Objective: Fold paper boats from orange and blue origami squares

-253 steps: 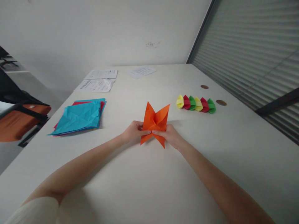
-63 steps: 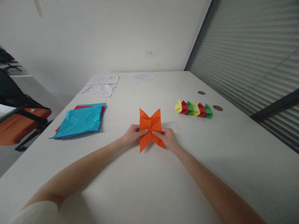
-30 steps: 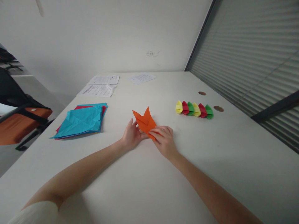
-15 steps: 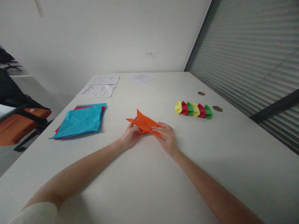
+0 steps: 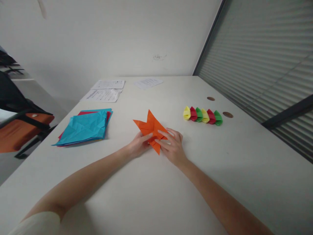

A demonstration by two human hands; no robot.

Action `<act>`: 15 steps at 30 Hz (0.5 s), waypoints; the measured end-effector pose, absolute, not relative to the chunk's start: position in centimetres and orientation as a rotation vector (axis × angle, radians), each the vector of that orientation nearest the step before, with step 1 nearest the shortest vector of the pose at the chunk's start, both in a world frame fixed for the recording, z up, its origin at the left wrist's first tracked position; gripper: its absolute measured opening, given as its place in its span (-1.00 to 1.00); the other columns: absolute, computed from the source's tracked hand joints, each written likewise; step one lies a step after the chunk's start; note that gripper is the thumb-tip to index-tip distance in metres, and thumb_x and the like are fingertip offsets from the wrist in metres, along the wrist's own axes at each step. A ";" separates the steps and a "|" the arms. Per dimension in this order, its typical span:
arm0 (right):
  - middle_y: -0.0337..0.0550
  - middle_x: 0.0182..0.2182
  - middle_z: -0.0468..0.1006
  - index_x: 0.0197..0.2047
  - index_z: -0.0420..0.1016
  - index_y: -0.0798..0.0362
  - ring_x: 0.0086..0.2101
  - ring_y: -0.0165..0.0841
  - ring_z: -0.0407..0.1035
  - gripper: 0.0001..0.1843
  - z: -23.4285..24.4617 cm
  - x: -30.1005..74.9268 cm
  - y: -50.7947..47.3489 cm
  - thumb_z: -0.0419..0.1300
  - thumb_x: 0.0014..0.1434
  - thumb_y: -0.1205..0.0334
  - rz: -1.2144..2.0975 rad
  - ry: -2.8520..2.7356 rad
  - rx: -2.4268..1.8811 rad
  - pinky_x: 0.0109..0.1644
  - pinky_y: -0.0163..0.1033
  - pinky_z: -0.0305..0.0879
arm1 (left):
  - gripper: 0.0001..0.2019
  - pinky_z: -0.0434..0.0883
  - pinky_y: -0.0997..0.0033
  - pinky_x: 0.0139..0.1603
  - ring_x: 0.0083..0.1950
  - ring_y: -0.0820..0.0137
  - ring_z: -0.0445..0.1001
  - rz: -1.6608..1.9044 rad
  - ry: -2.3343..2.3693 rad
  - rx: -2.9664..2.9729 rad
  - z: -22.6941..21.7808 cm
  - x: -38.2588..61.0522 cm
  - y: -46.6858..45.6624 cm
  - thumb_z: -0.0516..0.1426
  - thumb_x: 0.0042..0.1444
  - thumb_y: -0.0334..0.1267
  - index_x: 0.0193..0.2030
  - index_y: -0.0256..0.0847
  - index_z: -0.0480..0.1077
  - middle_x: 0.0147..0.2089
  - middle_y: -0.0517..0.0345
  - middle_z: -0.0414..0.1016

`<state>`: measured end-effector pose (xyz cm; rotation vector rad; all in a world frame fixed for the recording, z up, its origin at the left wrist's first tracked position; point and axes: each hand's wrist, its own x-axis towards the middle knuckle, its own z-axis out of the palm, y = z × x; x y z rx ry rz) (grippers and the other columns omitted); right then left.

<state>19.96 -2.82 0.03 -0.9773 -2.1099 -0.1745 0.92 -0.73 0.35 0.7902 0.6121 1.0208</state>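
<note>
Holding orange folded paper [image 5: 151,124] clamped in left hand [image 5: 139,144] and, seemingly, right hand [image 5: 174,148].

No text can be read: the print on the white sheets [image 5: 104,95] is too small.

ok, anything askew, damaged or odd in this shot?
Minor stuff. In the pile on the left, the top blue sheet is visibly creased, and a red sheet sticks out, so the edges don't line up. There's also a dark mark on the wall. Nothing obvious on the orange paper.
</note>
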 end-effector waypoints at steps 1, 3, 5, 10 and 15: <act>-0.18 0.14 0.46 -0.07 0.59 -0.18 0.20 -0.08 0.14 -0.75 0.2 19.8 -3.0 0.22 0.21 0.26 -0.196 -2.132 -0.980 0.18 0.10 0.12 | -0.67 0.49 0.19 0.04 -0.04 0.21 0.56 1.071 0.686 0.808 0.1 0.9 -0.5 0.31 0.01 -0.25 -0.07 -0.31 0.47 0.01 -0.13 0.55; -0.10 0.22 0.35 0.03 0.54 -0.16 0.23 -0.02 0.08 -0.68 0.3 19.5 -3.3 0.25 0.19 0.16 -0.214 -2.139 -0.995 0.22 0.14 0.09 | -0.70 0.49 0.13 0.03 -0.04 0.16 0.56 1.232 0.849 0.913 -0.2 0.6 0.2 0.31 0.01 -0.23 -0.12 -0.31 0.50 -0.03 -0.11 0.58; -0.02 0.25 0.26 0.19 0.40 -0.15 0.24 -0.01 0.07 -0.51 0.1 19.4 -3.2 0.23 0.19 0.12 -0.191 -2.099 -1.020 0.25 0.16 0.07 | -0.74 0.47 0.09 0.07 0.02 0.15 0.53 1.492 1.038 1.180 -0.3 -0.2 0.9 0.22 0.14 -0.16 -0.09 -0.27 0.52 -0.04 -0.07 0.58; 0.15 0.23 0.14 0.44 -0.13 -0.05 0.22 -0.06 0.10 -0.18 -0.5 20.0 -2.1 0.17 0.23 0.13 -0.074 -1.838 -1.122 0.22 0.14 0.17 | -0.56 0.26 -0.05 0.31 0.36 0.11 0.21 1.478 0.921 2.156 0.7 -1.5 0.7 0.21 0.17 -0.17 0.20 0.00 0.38 0.38 -0.06 0.14; -0.02 0.17 0.28 0.05 0.50 -0.14 0.23 -0.06 0.08 -0.67 -0.1 21.5 -1.5 0.23 0.20 0.21 -0.216 -1.947 -1.076 0.23 0.11 0.11 | -0.48 0.29 0.02 0.32 0.37 0.11 0.19 1.069 0.643 2.484 0.6 -1.1 -0.6 0.21 0.17 -0.22 0.28 -0.01 0.29 0.34 -0.13 0.13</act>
